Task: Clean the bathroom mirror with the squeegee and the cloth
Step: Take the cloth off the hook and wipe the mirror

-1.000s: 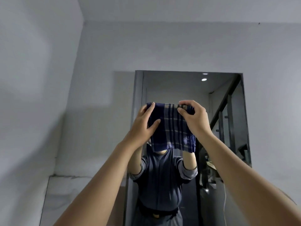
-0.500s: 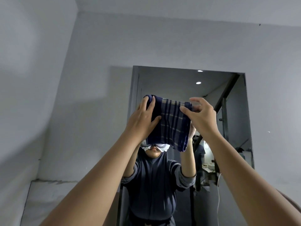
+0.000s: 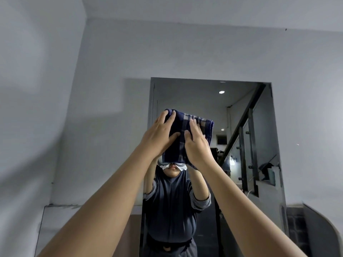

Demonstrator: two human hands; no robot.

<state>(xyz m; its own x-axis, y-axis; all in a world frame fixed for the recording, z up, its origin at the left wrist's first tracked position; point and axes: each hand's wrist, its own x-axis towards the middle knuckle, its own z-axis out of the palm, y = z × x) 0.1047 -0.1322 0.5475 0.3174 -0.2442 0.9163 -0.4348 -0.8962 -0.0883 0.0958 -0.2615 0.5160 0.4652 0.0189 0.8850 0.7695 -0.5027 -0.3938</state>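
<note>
A tall frameless mirror (image 3: 200, 101) hangs on the grey wall ahead. A dark blue checked cloth (image 3: 181, 140), folded over, is held up in front of the mirror's upper middle. My left hand (image 3: 159, 134) grips its left edge with fingers over the top. My right hand (image 3: 196, 145) lies flat on the cloth's front, fingers pointing up. Whether the cloth touches the glass I cannot tell. The mirror shows a person in a grey top with both arms raised. No squeegee is in view.
Grey walls (image 3: 92, 108) meet in a corner at the left, close to the mirror's edge. A pale ledge (image 3: 61, 216) runs low on the left. A dark tiled strip (image 3: 297, 219) and a curved pale edge (image 3: 326, 225) sit at lower right. The mirror reflects a black stair railing.
My right hand moved from pinching the cloth's top right corner to lying flat on its front, folding the cloth narrower. The view shifted slightly.
</note>
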